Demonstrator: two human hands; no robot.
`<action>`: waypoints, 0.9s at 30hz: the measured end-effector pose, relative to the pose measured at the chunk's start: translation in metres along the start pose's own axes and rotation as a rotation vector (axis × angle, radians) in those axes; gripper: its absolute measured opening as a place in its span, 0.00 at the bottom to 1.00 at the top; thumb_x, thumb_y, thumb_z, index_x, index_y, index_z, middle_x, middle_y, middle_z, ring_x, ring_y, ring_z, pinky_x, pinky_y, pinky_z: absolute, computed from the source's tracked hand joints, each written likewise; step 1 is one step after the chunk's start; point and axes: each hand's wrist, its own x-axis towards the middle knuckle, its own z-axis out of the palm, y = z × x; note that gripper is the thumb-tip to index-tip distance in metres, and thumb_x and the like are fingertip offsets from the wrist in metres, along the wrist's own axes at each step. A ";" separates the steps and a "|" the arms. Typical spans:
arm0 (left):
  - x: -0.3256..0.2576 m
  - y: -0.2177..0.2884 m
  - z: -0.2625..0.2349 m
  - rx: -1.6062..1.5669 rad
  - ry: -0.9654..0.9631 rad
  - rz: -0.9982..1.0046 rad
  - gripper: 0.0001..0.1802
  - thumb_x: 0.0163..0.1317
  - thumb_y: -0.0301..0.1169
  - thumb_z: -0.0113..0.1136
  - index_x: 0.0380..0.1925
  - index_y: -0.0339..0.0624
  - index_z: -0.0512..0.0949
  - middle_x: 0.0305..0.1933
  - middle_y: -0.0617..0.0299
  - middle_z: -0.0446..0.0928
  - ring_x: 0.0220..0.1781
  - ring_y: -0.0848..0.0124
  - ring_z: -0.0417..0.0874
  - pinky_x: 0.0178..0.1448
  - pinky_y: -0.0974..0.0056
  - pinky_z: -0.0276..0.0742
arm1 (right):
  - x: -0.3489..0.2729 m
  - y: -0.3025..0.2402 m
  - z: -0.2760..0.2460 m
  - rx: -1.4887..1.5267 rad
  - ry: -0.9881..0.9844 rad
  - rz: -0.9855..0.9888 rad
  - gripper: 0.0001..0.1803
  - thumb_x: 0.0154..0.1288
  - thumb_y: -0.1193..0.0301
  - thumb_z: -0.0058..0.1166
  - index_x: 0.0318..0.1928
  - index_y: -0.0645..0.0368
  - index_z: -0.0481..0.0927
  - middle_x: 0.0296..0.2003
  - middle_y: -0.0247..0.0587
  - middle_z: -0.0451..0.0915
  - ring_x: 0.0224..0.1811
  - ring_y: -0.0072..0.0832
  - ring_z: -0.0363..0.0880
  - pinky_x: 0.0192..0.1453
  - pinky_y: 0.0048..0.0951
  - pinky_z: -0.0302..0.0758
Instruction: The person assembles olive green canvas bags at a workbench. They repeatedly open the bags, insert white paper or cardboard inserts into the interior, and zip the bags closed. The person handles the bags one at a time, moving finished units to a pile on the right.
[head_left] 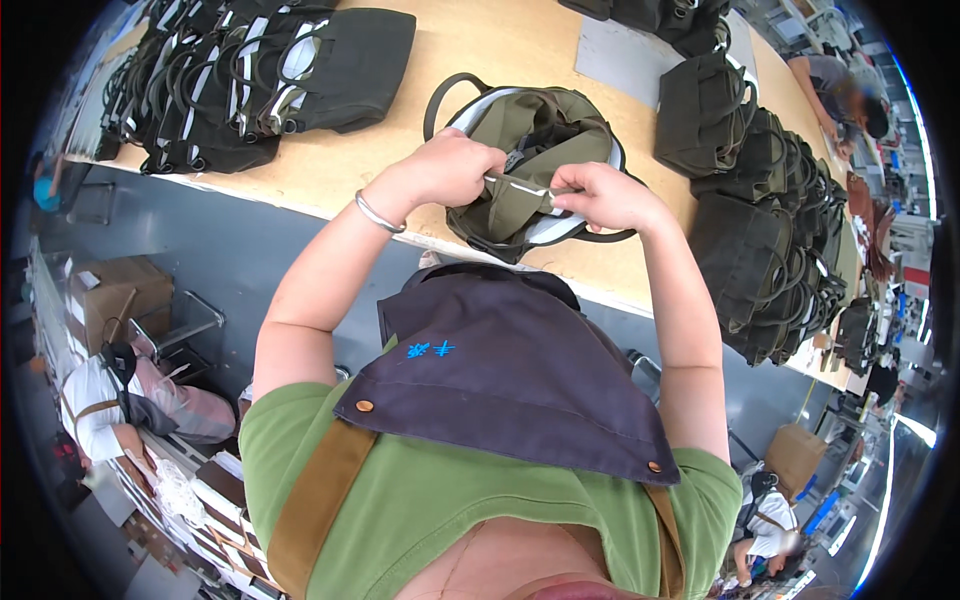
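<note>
A dark handbag [585, 110] with an olive lining [515, 125] stands open on the table in front of me. My left hand [455, 168] pinches the lining's near edge on its left side. On the right, my right hand [600, 195] grips the same edge with thumb and fingertips. Between them a short strip with a pale, shiny line [522, 187] stretches across; I cannot tell exactly what it is. One round handle [450, 95] loops out at the bag's far left. The bag's bottom is hidden in folds.
Rows of dark handbags [355, 70] fill the table's left end, and more bags [745, 240] are heaped on the right. A grey sheet [620, 60] lies on the wooden table [480, 35]. Other people work at the far right, lower left and lower right. Cardboard boxes [130, 295] stand left.
</note>
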 end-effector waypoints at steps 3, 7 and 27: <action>-0.005 0.002 -0.013 -0.220 0.020 0.021 0.13 0.50 0.19 0.49 0.35 0.41 0.78 0.29 0.52 0.81 0.37 0.52 0.81 0.50 0.54 0.71 | 0.004 0.005 0.001 0.169 0.044 0.059 0.05 0.66 0.76 0.54 0.42 0.61 0.76 0.28 0.32 0.80 0.22 0.17 0.76 0.25 0.23 0.73; -0.014 0.002 -0.003 -0.130 0.221 -0.030 0.10 0.51 0.21 0.56 0.35 0.42 0.77 0.29 0.55 0.78 0.36 0.54 0.80 0.47 0.55 0.71 | 0.018 0.011 0.018 0.324 0.218 -0.019 0.07 0.64 0.78 0.55 0.43 0.62 0.76 0.29 0.33 0.81 0.27 0.17 0.78 0.32 0.19 0.74; -0.040 0.068 0.068 -0.107 0.622 0.019 0.08 0.48 0.31 0.69 0.29 0.45 0.82 0.30 0.66 0.72 0.35 0.67 0.77 0.42 0.61 0.66 | 0.029 -0.002 0.011 -0.235 0.036 -0.206 0.12 0.54 0.69 0.56 0.38 0.61 0.79 0.36 0.54 0.82 0.43 0.48 0.81 0.48 0.42 0.76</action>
